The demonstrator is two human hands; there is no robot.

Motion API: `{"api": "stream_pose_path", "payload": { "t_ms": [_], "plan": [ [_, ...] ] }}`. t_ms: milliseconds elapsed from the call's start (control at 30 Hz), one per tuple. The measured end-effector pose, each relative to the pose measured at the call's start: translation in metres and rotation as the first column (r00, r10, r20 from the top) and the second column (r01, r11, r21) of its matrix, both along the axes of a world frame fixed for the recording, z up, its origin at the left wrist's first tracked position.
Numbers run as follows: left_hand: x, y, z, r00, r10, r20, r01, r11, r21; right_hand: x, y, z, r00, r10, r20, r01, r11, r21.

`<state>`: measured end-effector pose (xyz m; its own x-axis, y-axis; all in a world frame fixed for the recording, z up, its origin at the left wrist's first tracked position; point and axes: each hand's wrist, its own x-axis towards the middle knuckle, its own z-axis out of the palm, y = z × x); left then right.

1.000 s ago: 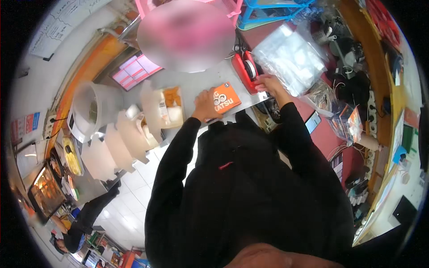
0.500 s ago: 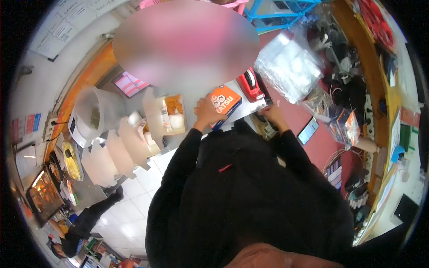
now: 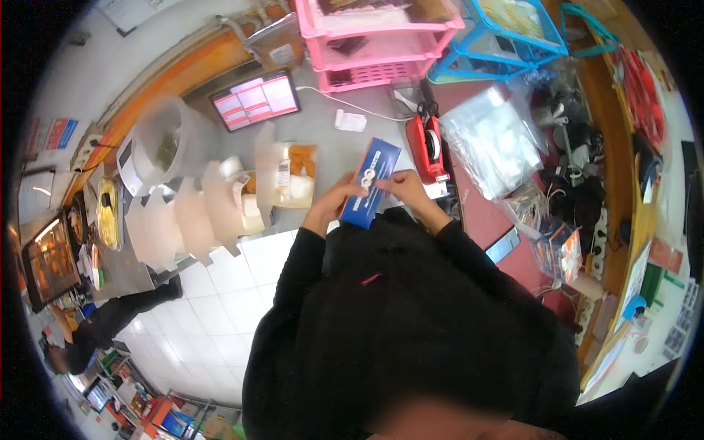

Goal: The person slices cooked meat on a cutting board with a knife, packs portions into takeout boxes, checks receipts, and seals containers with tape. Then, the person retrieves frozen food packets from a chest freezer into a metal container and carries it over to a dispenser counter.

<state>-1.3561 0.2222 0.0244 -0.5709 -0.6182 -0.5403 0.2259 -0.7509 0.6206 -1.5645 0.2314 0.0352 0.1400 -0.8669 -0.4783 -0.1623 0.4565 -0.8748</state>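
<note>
A small cardboard food box (image 3: 375,163) is tilted so its blue side with white lettering faces up, close in front of my body. My left hand (image 3: 328,208) grips it from the left, fingers along the edge. At its right edge my right hand (image 3: 412,192) has thumb and fingers pressed together against the blue side; anything small between them is hidden. To the right of the box stands a red tape dispenser (image 3: 427,150). Left of my left hand, an open box (image 3: 313,172) contains fried food and white wrapped portions.
More open cardboard boxes (image 3: 198,224) line the counter's left edge by a clear tub (image 3: 174,143). Behind are a tablet (image 3: 257,101), a pink rack (image 3: 381,55) and a blue rack (image 3: 499,51). Plastic bags (image 3: 493,139) and a phone (image 3: 502,246) lie right. Another person (image 3: 110,323) stands far left.
The box has turned from its orange face to its blue side and now tilts in my left hand. My right hand has come from beside the tape dispenser to the box.
</note>
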Motion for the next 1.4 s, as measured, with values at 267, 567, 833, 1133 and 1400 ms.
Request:
{"api": "stream_pose_path", "payload": {
  "t_ms": [267,567,833,1133,1400],
  "plan": [
    [0.007,0.026,-0.028,0.910,0.172,0.377,-0.011,0.920,-0.392,-0.010,-0.084,-0.067,0.990,-0.137,0.009,0.136,0.966,-0.221],
    [-0.019,0.026,-0.052,0.279,0.717,0.639,0.457,0.486,-0.745,0.095,-0.201,-0.094,0.978,0.060,0.197,-0.124,0.936,0.331],
    [-0.005,0.038,-0.058,0.399,0.735,0.549,0.337,0.439,-0.833,0.003,0.027,-0.060,0.902,0.027,0.432,-0.201,0.910,0.362],
    [-0.006,0.051,-0.094,0.417,0.549,0.724,0.633,0.396,-0.665,-0.086,0.024,-0.061,0.961,-0.123,-0.248,0.042,0.950,-0.308],
    [-0.007,0.050,-0.091,0.400,0.523,0.752,0.653,0.413,-0.635,-0.150,-0.012,-0.037,0.866,-0.488,-0.109,0.494,0.869,0.028]
  ]
}}
